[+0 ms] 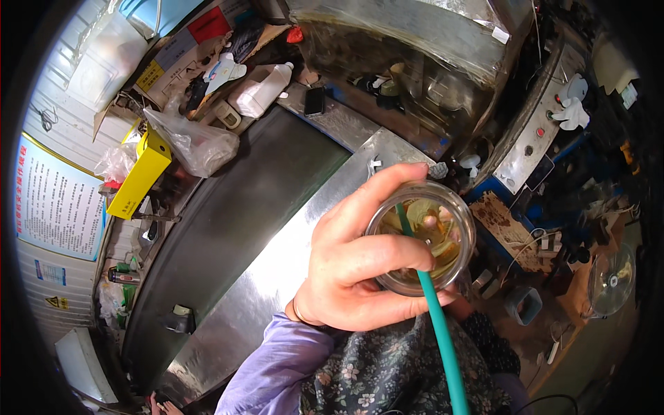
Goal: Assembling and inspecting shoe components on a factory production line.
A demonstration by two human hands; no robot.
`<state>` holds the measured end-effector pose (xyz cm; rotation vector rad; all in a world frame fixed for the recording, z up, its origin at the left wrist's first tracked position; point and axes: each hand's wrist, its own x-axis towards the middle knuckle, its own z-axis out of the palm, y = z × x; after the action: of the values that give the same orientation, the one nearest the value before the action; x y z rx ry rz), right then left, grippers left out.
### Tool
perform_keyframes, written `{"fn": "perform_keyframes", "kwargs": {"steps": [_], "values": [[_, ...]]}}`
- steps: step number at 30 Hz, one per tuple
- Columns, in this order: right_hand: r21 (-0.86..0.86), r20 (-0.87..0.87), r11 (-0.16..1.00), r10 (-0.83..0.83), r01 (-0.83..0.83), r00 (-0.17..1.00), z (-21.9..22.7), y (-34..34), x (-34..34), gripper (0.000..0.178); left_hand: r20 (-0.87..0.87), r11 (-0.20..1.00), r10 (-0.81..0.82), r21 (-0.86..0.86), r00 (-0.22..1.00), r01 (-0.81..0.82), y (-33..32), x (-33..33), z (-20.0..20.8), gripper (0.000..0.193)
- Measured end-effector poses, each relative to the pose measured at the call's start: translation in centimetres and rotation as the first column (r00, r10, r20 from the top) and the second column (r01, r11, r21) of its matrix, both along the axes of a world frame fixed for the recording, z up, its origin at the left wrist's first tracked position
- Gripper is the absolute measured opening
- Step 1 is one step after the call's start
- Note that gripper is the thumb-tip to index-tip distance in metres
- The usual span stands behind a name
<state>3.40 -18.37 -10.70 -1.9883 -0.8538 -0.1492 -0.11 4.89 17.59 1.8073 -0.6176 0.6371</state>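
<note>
My left hand (360,266) comes from a purple sleeve (280,363) and is wrapped round a clear glass cup (470,238), seen from above. Inside the cup is yellowish liquid with pale and leafy pieces. A green straw (443,339) stands in it and slants down toward my body, with a bent finger of the left hand lying against it. Below the cup's right side, a darker skin-toned patch (459,303) shows. It may be my right hand, but its fingers are hidden.
A dark conveyor belt (235,207) runs beside a shiny metal surface (256,277). Along its far side are a yellow box (142,173), a clear plastic bag (197,142), a white jug (261,90) and a phone (315,101). A control panel (529,142) with white gloves stands right.
</note>
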Motion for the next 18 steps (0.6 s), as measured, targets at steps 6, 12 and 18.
{"fn": "perform_keyframes", "kwargs": {"steps": [6,12,18], "values": [[-0.017,0.005,1.000,0.005,-0.005,1.000,0.7,0.5,0.0,0.026,-0.059,0.999,0.039,-0.029,0.997,-0.041,1.7,0.2,-0.5,0.040],[-0.136,-0.079,0.990,-0.031,0.020,0.996,-0.3,0.9,0.2,0.025,-0.097,0.992,0.101,-0.062,0.990,-0.107,4.6,0.6,-1.6,0.038],[-0.127,-0.009,0.992,-0.026,0.025,1.000,-0.5,1.2,0.3,0.024,-0.117,0.976,0.159,-0.131,0.980,-0.174,8.4,1.7,-3.8,0.037]]}}
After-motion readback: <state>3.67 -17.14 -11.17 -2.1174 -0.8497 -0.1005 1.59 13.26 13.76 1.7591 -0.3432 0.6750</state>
